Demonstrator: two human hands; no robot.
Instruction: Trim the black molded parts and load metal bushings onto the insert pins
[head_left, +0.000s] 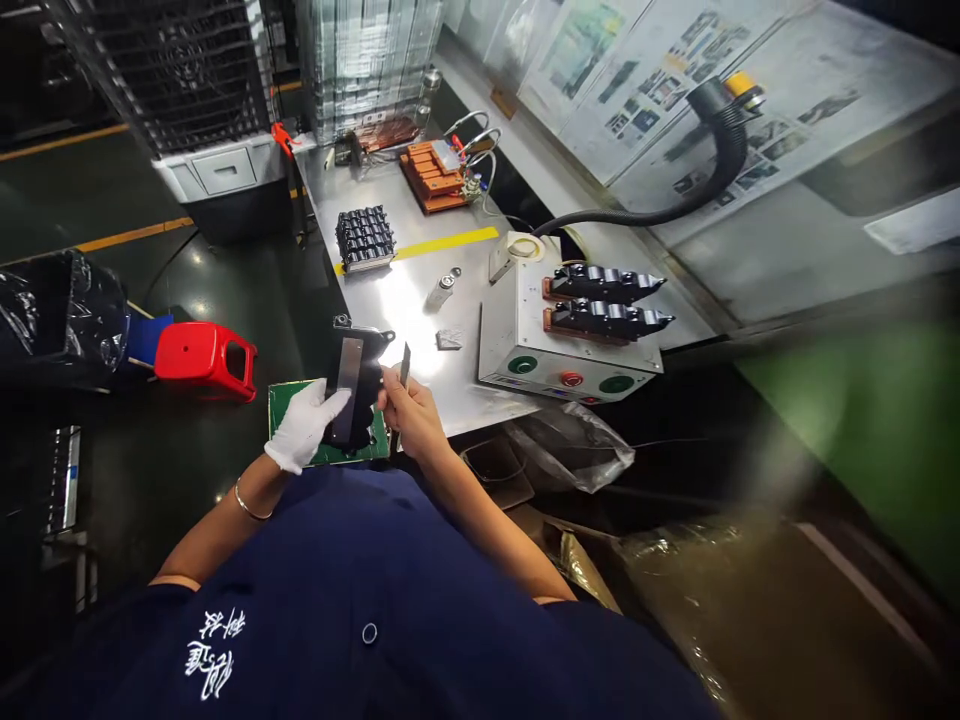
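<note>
My left hand (304, 425), in a white glove, grips the left side of a black part (349, 385) that has a flat grey-brown face and a scalloped right edge. The thumb lies across that face. At the part's right edge is my bare right hand (409, 408), its fingers closed round a small knife (406, 362) whose blade points up. Beneath the black part lies a green board (283, 400), partly covered by the part and my glove. A small grey block (449, 340) and a small bottle (441, 291) are on the metal table (465, 390) just beyond.
A stack of black parts (365, 238) and an orange fixture (435, 177) stand farther back on the table. At the right, a control box (525, 325) carries two black parts (611, 318). A red stool (204, 355) is on the floor at left.
</note>
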